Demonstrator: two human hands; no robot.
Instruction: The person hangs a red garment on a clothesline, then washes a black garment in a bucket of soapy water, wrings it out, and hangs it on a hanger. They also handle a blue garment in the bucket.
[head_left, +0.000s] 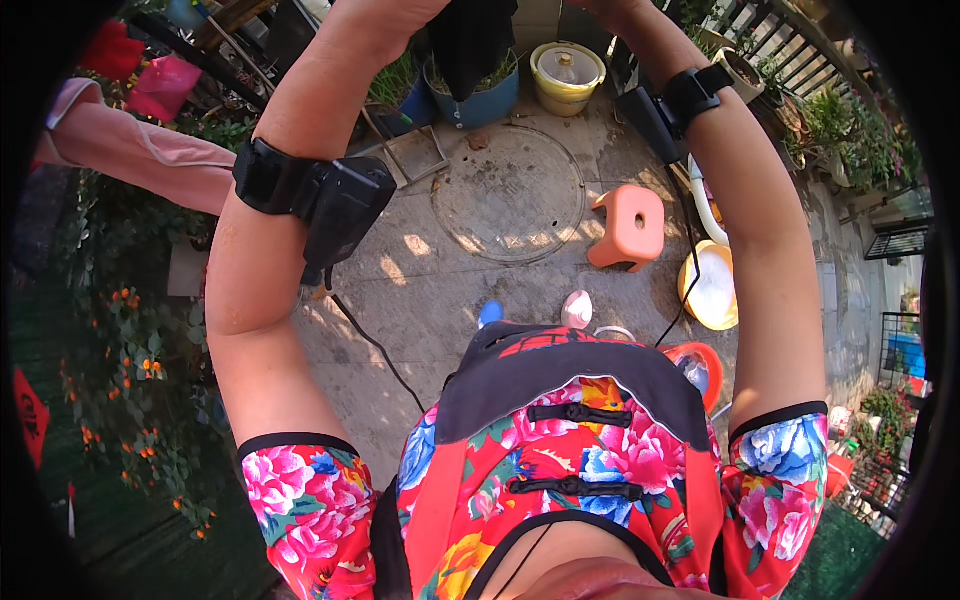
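Both my arms reach up and forward to the top edge of the head view. Only part of my left hand (405, 11) shows at the top left of centre, its fingers cut off by the frame. Between the two hands hangs a dark cloth (472, 45), its lower tip over a blue planter; whether either hand grips it is hidden. My right hand (611, 6) shows just its wrist side at the top edge. Black strapped devices sit on both forearms. To the left hangs a pink cloth (150, 154).
An orange plastic stool (636, 225) stands on the paving, right of a round manhole cover (514, 195). A yellow bucket (568, 79), the blue planter (480, 105), a yellow basin (709, 285) and a red basin (712, 371) stand around. Orange-flowered plants (150, 367) line the left.
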